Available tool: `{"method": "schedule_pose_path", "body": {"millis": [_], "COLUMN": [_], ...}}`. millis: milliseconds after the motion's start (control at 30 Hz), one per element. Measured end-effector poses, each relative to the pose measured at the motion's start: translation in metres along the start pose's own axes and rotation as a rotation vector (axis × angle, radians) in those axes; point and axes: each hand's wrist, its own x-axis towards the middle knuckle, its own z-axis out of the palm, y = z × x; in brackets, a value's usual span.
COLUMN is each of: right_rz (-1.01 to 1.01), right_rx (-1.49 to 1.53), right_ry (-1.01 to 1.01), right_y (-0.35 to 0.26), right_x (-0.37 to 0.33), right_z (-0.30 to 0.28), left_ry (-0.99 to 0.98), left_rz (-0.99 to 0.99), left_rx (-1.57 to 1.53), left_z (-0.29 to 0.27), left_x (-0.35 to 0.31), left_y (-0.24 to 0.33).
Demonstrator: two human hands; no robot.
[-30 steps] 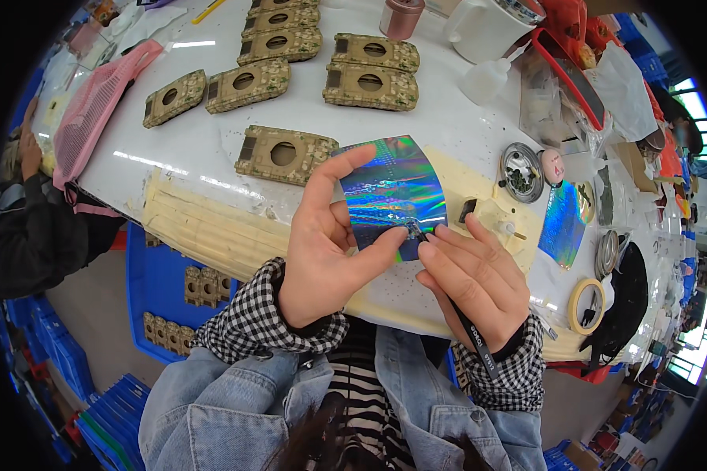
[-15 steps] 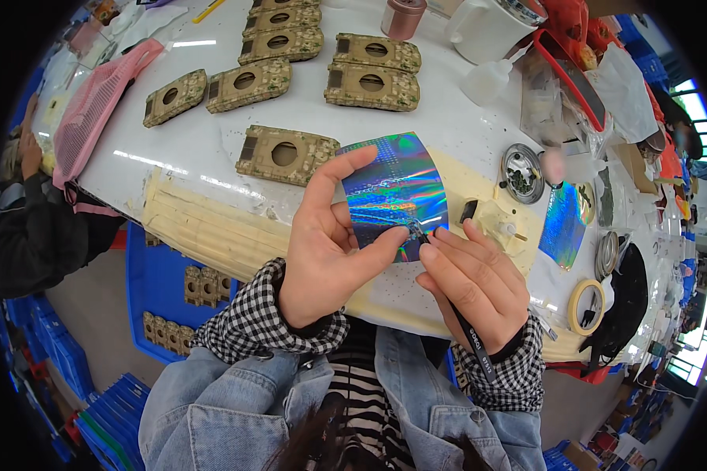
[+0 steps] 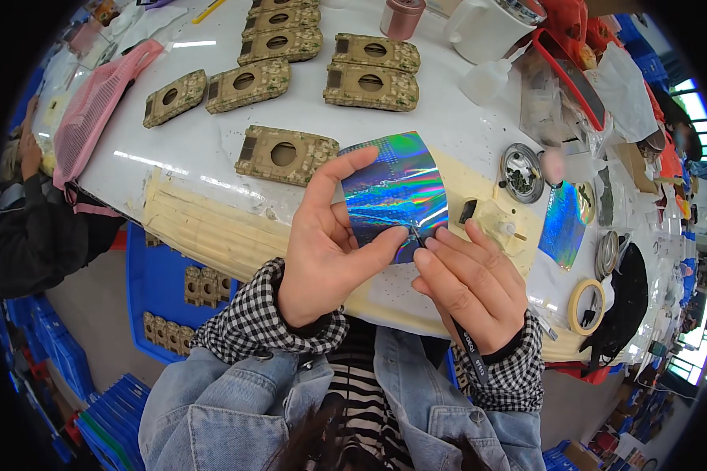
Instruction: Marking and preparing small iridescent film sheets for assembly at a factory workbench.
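White tabletop (image 3: 192, 149), yellowish front edge (image 3: 204, 228), hands (image 3: 318, 271) at iridescent sheet (image 3: 393, 177), hull (image 3: 259, 155) just beyond.

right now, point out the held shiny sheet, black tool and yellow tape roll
Held shiny sheet (image 3: 397, 191), head view: its broad middle.
Black tool (image 3: 470, 350), head view: its handle.
Yellow tape roll (image 3: 573, 307), head view: left side of its ring.

A thin, rectangular, iridescent blue-green sheet (image 3: 399, 184), with rows of small marks, is held slightly curved and tilted in the left hand (image 3: 322, 255). A slim black tweezer-like tool (image 3: 469, 349) slants through the right hand (image 3: 478, 294), its fine tip at the sheet's lower part.
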Motion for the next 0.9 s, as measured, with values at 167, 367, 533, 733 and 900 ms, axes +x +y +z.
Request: {"method": "schedule_pose_path", "body": {"millis": [167,367,533,733,900], "right_rz": [-0.008,0.000,0.018,0.008,-0.002], "right_rx": [0.006,0.021,0.049,0.041,-0.028], "right_ry": [-0.004,0.000,0.010,-0.085,-0.129], "right_y": [0.001,0.002,0.002,0.002,0.002], "right_x": [0.000,0.000,-0.001,-0.015,-0.024], "right_z": [-0.001,-0.002,-0.004,-0.004,0.009], "left_ry": [0.005,0.004,0.026,0.167,0.193], "left_rz": [-0.021,-0.015,0.017,0.076,0.109], "left_rx": [0.005,-0.003,0.006,-0.083,-0.092], "left_z": [0.000,0.000,-0.001,-0.001,-0.002], "left_x": [-0.002,-0.002,0.000,0.000,0.001], "left_y": [0.001,0.001,0.000,0.000,-0.001]}}
